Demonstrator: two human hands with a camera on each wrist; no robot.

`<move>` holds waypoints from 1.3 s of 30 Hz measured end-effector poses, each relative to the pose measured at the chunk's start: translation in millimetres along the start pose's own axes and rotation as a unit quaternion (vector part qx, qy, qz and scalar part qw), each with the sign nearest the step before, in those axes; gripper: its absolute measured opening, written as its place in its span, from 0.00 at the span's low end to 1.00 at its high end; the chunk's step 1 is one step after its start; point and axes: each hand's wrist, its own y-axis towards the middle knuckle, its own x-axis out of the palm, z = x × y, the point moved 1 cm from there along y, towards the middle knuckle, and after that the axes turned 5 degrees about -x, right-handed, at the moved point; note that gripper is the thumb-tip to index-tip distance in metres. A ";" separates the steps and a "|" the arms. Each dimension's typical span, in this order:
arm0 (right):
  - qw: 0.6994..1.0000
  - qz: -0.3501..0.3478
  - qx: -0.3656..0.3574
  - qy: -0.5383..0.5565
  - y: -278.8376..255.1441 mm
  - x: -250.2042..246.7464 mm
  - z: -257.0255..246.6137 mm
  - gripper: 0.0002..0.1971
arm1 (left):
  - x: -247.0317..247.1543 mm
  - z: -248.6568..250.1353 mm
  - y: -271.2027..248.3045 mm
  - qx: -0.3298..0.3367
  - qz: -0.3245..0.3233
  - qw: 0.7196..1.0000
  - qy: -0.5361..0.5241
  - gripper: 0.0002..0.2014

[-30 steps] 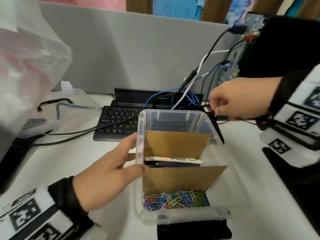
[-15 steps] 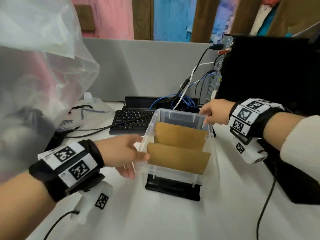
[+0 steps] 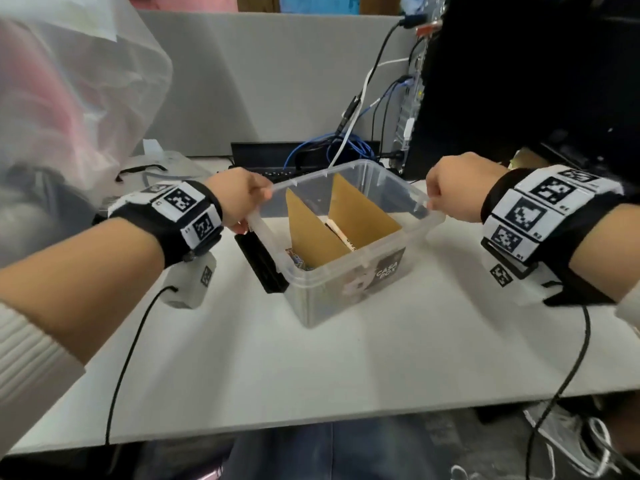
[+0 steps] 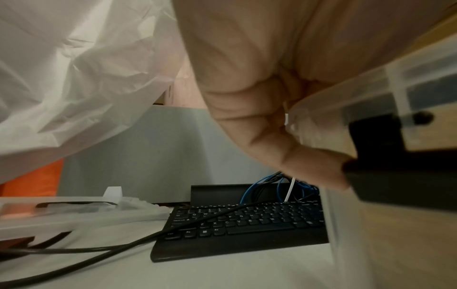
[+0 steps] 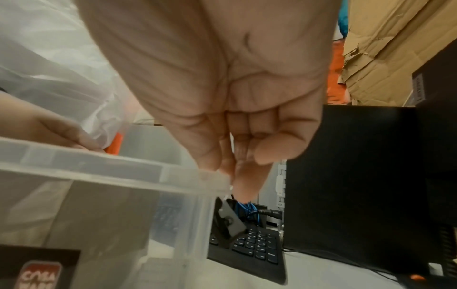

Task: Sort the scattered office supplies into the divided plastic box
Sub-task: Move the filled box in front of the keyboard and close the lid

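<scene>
We hold the clear plastic box [image 3: 349, 282] between our two hands, the left hand [image 3: 239, 197] curled over the rim at its left corner and the right hand [image 3: 457, 188] pinching the rim at the opposite corner, so it sits turned cornerwise on the white table [image 3: 311, 368]; we judge it light, its thin walls likely to flex and its smooth lip apt to slip, so the stiff rim is the place to grip. Inside, between our hands, two cardboard dividers [image 3: 311, 233] stand loose and could tip, with a marker [image 3: 341, 233] between them and paper clips [image 3: 298, 261] nearest our left hand.
</scene>
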 end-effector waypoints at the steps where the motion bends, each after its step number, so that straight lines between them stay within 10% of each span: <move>1: 1.000 0.001 0.005 -0.008 -3.3 1.5 -2.3 0.09 | -0.2 0.0 2.1 0.009 -0.005 1.000 0.012 0.14; 10: 0.975 -0.148 0.008 0.168 19.7 -18.0 15.5 0.07 | -3.7 -3.7 31.5 0.052 0.017 0.996 -0.075 0.15; 21: 0.915 -0.164 -0.022 0.369 60.5 7.8 35.6 0.40 | -0.8 -17.3 69.3 0.142 -0.031 0.986 -0.081 0.08; 29: 0.862 -0.199 0.063 0.462 60.4 15.4 37.6 0.10 | -2.5 -20.9 44.8 -0.013 0.038 0.991 -0.127 0.23; 39: 0.867 -0.172 0.065 0.463 55.3 17.0 33.4 0.08 | 0.0 -6.9 3.1 -0.051 -0.051 0.995 -0.063 0.17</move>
